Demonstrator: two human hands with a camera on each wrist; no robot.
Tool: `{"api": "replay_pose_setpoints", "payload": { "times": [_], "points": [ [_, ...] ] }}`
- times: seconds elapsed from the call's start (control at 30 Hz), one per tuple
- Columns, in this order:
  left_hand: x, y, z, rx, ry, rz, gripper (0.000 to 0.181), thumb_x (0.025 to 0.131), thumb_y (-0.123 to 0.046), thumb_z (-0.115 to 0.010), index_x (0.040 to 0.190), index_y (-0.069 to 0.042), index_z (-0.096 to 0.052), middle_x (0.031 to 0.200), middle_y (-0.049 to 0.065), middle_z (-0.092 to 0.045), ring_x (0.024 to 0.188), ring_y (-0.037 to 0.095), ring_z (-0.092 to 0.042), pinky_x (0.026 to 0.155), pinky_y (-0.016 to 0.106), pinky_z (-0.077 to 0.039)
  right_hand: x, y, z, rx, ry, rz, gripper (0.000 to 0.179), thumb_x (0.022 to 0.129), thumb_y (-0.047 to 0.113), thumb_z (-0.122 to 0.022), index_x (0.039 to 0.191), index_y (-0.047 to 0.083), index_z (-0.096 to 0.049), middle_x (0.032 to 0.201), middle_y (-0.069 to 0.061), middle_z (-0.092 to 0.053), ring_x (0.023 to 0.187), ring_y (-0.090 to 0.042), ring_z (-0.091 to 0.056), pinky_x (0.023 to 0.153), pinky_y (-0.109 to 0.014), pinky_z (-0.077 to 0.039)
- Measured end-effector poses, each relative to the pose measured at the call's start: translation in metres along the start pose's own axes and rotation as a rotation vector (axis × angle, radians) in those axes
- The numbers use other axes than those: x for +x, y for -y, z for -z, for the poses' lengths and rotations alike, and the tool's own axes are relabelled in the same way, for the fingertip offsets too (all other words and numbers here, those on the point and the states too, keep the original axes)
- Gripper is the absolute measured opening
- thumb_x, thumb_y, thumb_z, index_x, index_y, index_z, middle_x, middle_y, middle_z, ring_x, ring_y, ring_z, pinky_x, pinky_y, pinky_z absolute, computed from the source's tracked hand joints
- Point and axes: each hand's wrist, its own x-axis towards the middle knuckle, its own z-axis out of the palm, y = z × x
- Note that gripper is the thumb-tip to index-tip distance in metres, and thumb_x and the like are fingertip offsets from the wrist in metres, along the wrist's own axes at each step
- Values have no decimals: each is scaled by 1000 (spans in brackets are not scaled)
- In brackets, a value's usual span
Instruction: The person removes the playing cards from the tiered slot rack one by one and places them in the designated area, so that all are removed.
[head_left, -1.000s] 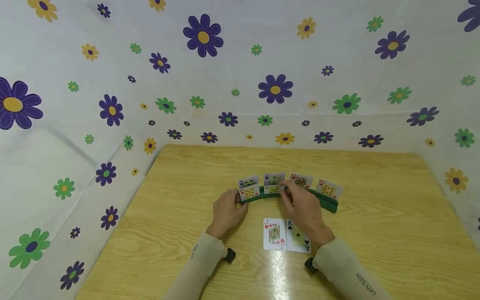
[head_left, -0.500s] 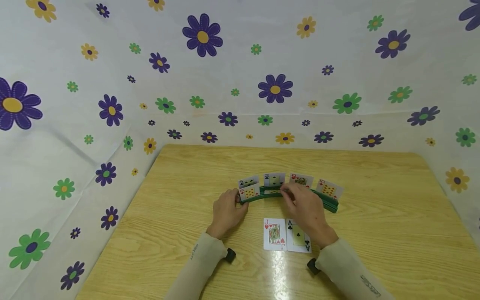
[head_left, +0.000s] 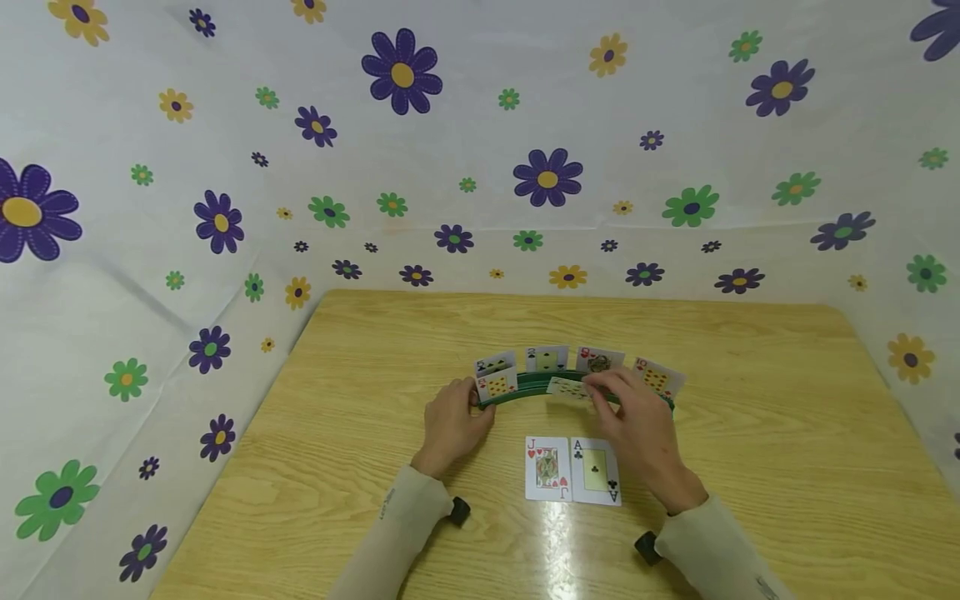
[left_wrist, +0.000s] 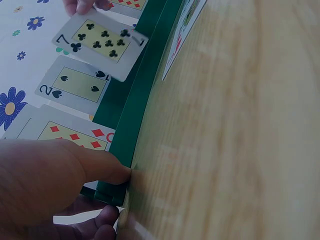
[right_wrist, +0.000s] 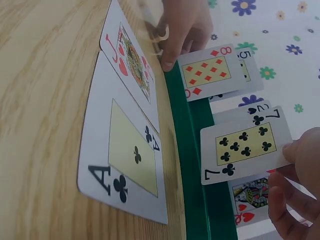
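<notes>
My left hand (head_left: 450, 425) grips the left end of a curved green card holder (left_wrist: 132, 107), thumb on the near side, fingers beyond. My right hand (head_left: 637, 421) pinches the seven of clubs (right_wrist: 245, 145) by one edge between thumb and fingers. In the head view that card is tilted over the holder's front middle. Close by my left hand, the eight of diamonds (right_wrist: 206, 72) stands in the front row, partly covering a black five (right_wrist: 245, 67). Behind the seven are the two of spades (head_left: 547, 358) and the queen of hearts (right_wrist: 252, 195), both standing in the back row.
Face up on the wooden table (head_left: 337, 500), nearer the person, lie the jack of hearts (head_left: 547, 468) and ace of clubs (head_left: 596, 471), side by side. The ten of diamonds (head_left: 656, 377) stands toward the holder's right end. A flower-printed sheet (head_left: 480, 125) walls the table.
The seven of clubs has come out of the front row, from before the two of spades. My right hand has carried it rightward and toward the person. The left hand stays put.
</notes>
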Motion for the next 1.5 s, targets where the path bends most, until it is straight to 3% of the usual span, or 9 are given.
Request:
{"api": "replay_pose_setpoints", "payload": {
  "times": [0.33,0.47,0.83,1.1,1.5],
  "points": [
    [0,-2,1,6,-1,-2,21,97,-27,-80,102,-11,-66,87,2,-61,76,14,-45,68,30,-31,-10,-6,20,59,-11,-111,18,97,-3,-78,112,5,-81,109,-11,-76,83,-10,-61,64,-15,-48],
    [0,-2,1,4,-3,1,22,97,-27,-80,101,-11,-65,87,3,-60,76,15,-45,68,30,-30,-17,-9,27,98,-17,-156,16,98,-3,-76,111,5,-81,105,-11,-75,86,-3,-59,67,-8,-46],
    [0,-1,1,10,-17,-11,22,97,-28,-80,101,-11,-66,87,3,-61,76,14,-46,68,30,-31,-33,-19,47,185,-17,-285,17,103,-1,-71,114,8,-81,105,-10,-75,92,12,-55,67,-10,-48],
    [0,-1,2,2,-18,-15,21,97,-27,-79,100,-12,-65,87,3,-61,76,15,-45,68,30,-30,-41,-32,57,109,106,-385,15,105,6,-70,116,8,-82,111,-14,-76,88,8,-54,66,-19,-50],
    [-1,-2,1,0,-18,-3,22,96,-27,-80,100,-11,-65,88,3,-62,77,15,-46,69,30,-31,-51,-47,61,64,349,-483,18,107,9,-68,120,2,-79,107,-13,-78,87,-13,-63,73,-22,-50]
  ]
}}
